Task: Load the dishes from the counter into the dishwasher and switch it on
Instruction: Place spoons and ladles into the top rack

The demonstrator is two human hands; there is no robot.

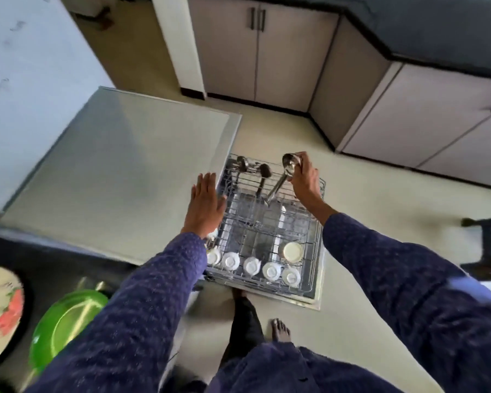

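The dishwasher rack is pulled out below me, over the open door. Along its near edge stands a row of several white cups, with a cream bowl behind them. At the far end lie dark ladles. My right hand grips a steel ladle by its bowl end over the far part of the rack, handle slanting down into it. My left hand hovers flat with fingers straight at the rack's left edge, holding nothing.
The dishwasher's grey top fills the left. On the dark counter at lower left sit a green plate and a cream floral plate. Cabinets line the far wall. My bare feet stand on the floor by the rack.
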